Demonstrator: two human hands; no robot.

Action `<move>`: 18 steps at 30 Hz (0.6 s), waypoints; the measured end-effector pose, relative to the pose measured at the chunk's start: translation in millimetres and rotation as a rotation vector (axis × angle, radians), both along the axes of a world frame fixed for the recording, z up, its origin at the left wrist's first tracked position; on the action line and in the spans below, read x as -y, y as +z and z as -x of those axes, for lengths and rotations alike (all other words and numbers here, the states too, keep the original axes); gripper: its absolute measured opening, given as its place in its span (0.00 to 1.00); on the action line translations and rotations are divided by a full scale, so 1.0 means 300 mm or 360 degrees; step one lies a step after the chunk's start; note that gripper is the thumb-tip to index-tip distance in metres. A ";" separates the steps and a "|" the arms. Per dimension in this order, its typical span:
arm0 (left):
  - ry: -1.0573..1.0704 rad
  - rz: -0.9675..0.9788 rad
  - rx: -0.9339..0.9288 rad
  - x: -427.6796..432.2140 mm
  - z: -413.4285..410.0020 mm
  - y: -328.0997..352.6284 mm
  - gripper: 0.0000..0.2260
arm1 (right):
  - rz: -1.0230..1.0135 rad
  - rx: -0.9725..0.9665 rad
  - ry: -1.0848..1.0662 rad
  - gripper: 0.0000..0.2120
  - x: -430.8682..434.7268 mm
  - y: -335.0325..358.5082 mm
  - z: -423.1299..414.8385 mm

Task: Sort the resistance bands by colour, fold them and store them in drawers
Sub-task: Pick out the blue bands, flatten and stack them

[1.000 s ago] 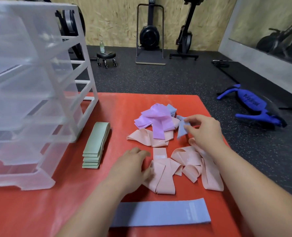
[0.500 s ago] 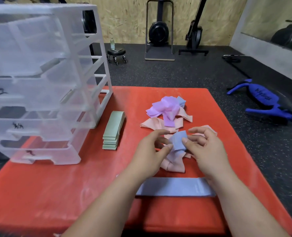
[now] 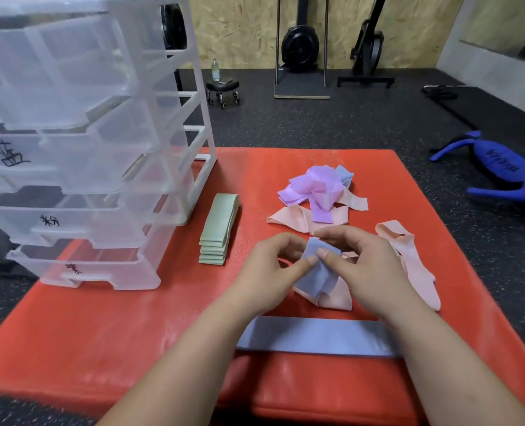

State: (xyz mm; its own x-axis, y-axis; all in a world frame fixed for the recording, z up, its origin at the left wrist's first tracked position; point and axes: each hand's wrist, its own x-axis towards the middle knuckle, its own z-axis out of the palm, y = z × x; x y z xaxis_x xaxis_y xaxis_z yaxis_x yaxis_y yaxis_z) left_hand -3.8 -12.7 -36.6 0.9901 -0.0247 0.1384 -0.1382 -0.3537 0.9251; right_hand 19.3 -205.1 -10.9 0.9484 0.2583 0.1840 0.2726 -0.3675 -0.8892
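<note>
Green bands [image 3: 219, 229] sit folded (outside the drawer unit [image 3: 101, 155]); left hand [image 3: 267, 272] and right hand [image 3: 368, 272] grip one blue band [image 3: 315, 272] in pinches; pink bands [image 3: 292, 218] and purple bands [image 3: 319, 186] lie unsorted.

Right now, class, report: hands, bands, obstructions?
Left hand and right hand pinch crumpled blue band over pink bands. Green stack folded beside drawer unit. Nothing in the way.

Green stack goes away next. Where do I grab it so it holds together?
Pinch the green stack across its narrow width at mid-length, coming from above: it lies flat, long and layered, so a middle clamp should hold every layer. Its near end is stepped and might splay.
</note>
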 end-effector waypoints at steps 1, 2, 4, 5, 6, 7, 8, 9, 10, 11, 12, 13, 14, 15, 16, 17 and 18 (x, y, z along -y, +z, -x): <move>-0.0006 0.0071 -0.0029 0.001 -0.004 0.006 0.01 | 0.0109 0.0053 -0.0014 0.13 0.000 0.001 -0.004; 0.0005 0.0130 -0.0057 0.002 -0.007 0.013 0.04 | 0.0164 0.0100 -0.0022 0.13 -0.001 0.005 -0.005; 0.0058 0.0259 -0.0135 0.000 -0.016 0.027 0.09 | 0.0076 0.0119 0.0006 0.15 -0.004 0.015 -0.008; 0.0091 0.0328 -0.0191 -0.002 -0.020 0.035 0.11 | -0.0009 0.0106 0.0041 0.15 -0.007 0.021 -0.009; 0.0119 0.0385 -0.0248 -0.004 -0.021 0.045 0.13 | -0.0076 0.0092 0.0085 0.16 -0.007 0.026 -0.008; 0.0148 0.0428 -0.0290 -0.005 -0.022 0.053 0.14 | -0.0113 0.0090 0.0131 0.16 -0.008 0.029 -0.007; 0.0169 0.0449 -0.0310 -0.007 -0.022 0.062 0.15 | -0.0121 0.0099 0.0182 0.16 -0.007 0.031 -0.005; 0.0181 0.0462 -0.0318 -0.008 -0.023 0.067 0.14 | -0.0116 0.0111 0.0231 0.17 -0.007 0.032 -0.003; 0.0176 0.0475 -0.0326 -0.011 -0.027 0.066 0.12 | -0.0108 0.0115 0.0268 0.18 -0.007 0.030 0.000; 0.0157 0.0501 -0.0336 -0.010 -0.028 0.069 0.09 | -0.0101 0.0120 0.0288 0.19 -0.006 0.027 0.002; 0.0137 0.0537 -0.0353 -0.009 -0.028 0.071 0.06 | -0.0090 0.0134 0.0286 0.20 -0.005 0.024 0.003; 0.0125 0.0596 -0.0374 -0.008 -0.028 0.070 0.04 | -0.0071 0.0164 0.0258 0.21 -0.005 0.020 0.003; 0.0124 0.0677 -0.0393 -0.007 -0.027 0.069 0.06 | -0.0046 0.0205 0.0203 0.21 -0.004 0.016 0.003; 0.0140 0.0747 -0.0398 -0.007 -0.026 0.069 0.08 | -0.0014 0.0257 0.0132 0.21 -0.002 0.013 0.002; 0.0172 0.0778 -0.0381 -0.008 -0.024 0.069 0.11 | 0.0019 0.0316 0.0050 0.20 -0.002 0.010 0.001; 0.0211 0.0761 -0.0343 -0.007 -0.022 0.069 0.13 | 0.0049 0.0380 -0.0040 0.19 -0.001 0.008 0.000; 0.0244 0.0718 -0.0296 -0.006 -0.019 0.069 0.14 | 0.0077 0.0431 -0.0139 0.19 0.001 0.006 -0.001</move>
